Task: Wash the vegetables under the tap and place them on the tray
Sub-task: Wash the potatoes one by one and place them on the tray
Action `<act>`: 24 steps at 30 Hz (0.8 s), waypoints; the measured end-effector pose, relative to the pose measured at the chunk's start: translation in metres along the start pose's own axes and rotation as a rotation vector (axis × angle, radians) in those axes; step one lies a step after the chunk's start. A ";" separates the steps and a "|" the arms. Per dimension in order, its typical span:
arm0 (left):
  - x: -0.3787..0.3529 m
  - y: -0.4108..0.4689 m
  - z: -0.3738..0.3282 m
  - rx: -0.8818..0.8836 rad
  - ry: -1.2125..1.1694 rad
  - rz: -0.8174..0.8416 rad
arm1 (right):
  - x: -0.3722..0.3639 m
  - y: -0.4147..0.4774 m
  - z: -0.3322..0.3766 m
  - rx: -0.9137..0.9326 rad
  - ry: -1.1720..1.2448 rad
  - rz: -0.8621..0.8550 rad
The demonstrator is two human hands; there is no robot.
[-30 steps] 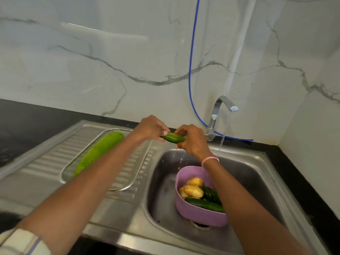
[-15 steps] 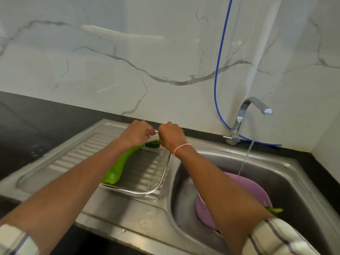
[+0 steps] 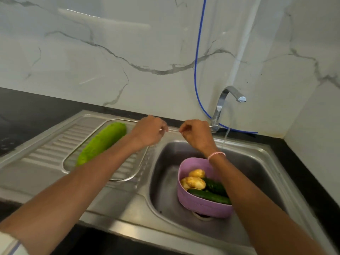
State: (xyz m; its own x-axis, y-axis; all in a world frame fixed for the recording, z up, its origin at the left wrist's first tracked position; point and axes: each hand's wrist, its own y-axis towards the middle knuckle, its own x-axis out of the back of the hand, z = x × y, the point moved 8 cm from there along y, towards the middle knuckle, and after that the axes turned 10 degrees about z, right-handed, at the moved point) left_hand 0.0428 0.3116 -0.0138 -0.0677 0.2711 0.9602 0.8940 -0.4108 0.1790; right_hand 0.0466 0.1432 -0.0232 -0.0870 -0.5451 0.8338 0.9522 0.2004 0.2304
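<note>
Both hands hang apart over the back edge of the steel sink (image 3: 165, 181), close to each other but not touching. The left hand (image 3: 149, 132) is above the far right corner of the tray (image 3: 127, 162), and the right hand (image 3: 197, 135) is over the basin, just left of the tap (image 3: 223, 102). The fingers of each hand are loosely curled. As far as the blur allows, neither holds anything. A pink bracelet (image 3: 216, 155) sits on the right wrist.

The clear tray rests on the ribbed draining board (image 3: 46, 153) to the left of the basin. A large light green vegetable (image 3: 103, 142) lies in it along its left side, with its near end hidden by the left forearm.

In the basin stands a pink bowl (image 3: 207, 207), over the drain. It holds yellow potatoes (image 3: 195, 182) on the left and dark green cucumbers (image 3: 209, 196) on the right, partly covered by the right forearm.

A thin stream of water (image 3: 226, 137) falls from the tap into the basin behind the bowl. A blue hose (image 3: 196, 70) runs down the marble wall and along behind the tap's base.
</note>
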 end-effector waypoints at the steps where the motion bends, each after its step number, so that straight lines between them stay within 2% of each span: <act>1: -0.005 0.003 -0.022 -0.035 -0.020 -0.002 | 0.005 -0.014 -0.023 -0.054 0.002 0.014; 3: -0.019 0.007 -0.062 -0.098 -0.073 -0.013 | 0.002 -0.041 -0.065 -0.171 -0.010 0.105; 5: -0.048 0.009 -0.090 -0.124 -0.133 0.056 | -0.010 -0.065 -0.099 -0.248 -0.040 0.217; 8: -0.118 0.014 -0.105 -0.043 -0.065 0.330 | -0.037 -0.095 -0.126 -0.275 -0.095 0.415; 11: -0.172 0.012 -0.094 0.085 0.040 0.553 | -0.065 -0.108 -0.130 -0.219 -0.171 0.550; 18: -0.206 0.012 -0.099 0.007 0.223 0.724 | -0.089 -0.099 -0.136 -0.128 -0.229 0.555; 24: -0.205 0.020 -0.092 -0.077 0.184 0.640 | -0.095 -0.092 -0.155 -0.144 -0.154 0.542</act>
State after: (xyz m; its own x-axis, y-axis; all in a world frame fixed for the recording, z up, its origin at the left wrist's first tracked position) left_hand 0.0333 0.1675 -0.1870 0.3852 -0.1966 0.9017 0.7492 -0.5039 -0.4299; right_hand 0.0125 0.0506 -0.2017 0.3930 -0.2682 0.8796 0.9019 0.2992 -0.3117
